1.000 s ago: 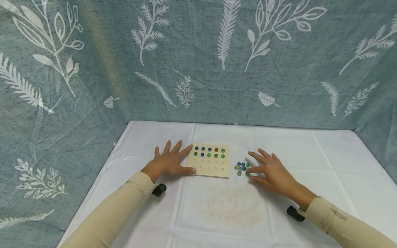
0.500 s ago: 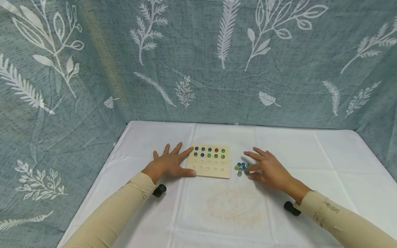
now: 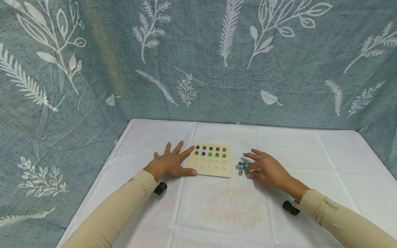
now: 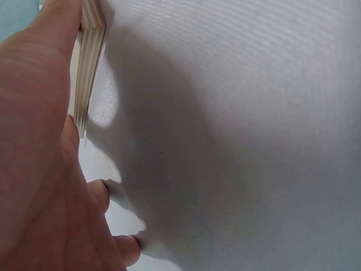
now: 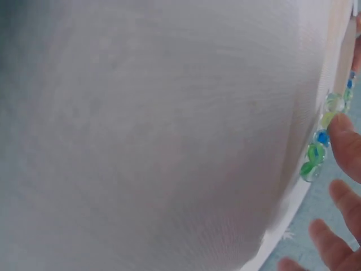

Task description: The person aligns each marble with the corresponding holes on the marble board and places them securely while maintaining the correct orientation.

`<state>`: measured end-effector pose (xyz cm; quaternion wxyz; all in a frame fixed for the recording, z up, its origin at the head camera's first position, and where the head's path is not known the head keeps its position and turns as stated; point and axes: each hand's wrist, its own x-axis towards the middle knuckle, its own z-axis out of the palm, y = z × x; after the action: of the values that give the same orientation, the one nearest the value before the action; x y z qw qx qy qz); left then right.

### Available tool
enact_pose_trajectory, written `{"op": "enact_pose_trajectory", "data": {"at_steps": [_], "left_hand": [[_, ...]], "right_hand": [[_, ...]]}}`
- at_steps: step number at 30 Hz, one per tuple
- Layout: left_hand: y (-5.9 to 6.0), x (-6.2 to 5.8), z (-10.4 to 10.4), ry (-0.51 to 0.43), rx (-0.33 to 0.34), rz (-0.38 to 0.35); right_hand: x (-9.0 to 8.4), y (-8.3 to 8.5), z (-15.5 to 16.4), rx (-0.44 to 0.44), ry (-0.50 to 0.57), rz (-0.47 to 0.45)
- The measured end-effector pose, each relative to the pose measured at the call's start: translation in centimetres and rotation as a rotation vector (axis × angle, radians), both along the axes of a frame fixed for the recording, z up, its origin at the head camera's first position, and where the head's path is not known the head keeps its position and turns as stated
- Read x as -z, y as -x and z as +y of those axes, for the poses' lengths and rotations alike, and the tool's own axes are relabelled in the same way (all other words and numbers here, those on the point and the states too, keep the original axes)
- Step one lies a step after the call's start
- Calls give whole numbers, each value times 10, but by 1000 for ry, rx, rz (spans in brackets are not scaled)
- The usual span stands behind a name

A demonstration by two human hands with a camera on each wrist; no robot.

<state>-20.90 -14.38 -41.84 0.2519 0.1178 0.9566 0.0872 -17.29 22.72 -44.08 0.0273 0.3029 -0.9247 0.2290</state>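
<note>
A pale wooden board with rows of round hollows lies on the white table. Its two far rows hold blue, green and amber glass marbles; the two near rows show bare hollows. My left hand spreads its fingers at the board's left side, thumb and index finger touching its edge. The left wrist view shows the board's layered edge beside that hand. Right of the board is a small cluster of loose marbles. Over its right side reaches my right hand, thumb and index fingertips close to the marbles, partly hiding them.
White cloth covers the table, with a faint brownish stain in front of the board. A grey-green curtain with white leaf prints hangs behind and at the sides. A black wrist camera sits under the right sleeve.
My right hand has moved slightly left over the loose marbles, its thumb and index finger drawing closer together. The left hand stays at the board's edge.
</note>
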Motion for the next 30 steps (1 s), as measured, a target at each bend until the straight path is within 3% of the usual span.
{"op": "enact_pose_trajectory", "data": {"at_steps": [15, 22, 30], "left_hand": [[1, -5, 3, 8, -10, -34], [-1, -5, 1, 23, -18, -38], [2, -10, 6, 24, -13, -52]], "right_hand": [[-13, 3, -3, 95, 250, -210], [-20, 5, -9, 91, 385, -353], [-25, 9, -15, 126, 468, -446]]}}
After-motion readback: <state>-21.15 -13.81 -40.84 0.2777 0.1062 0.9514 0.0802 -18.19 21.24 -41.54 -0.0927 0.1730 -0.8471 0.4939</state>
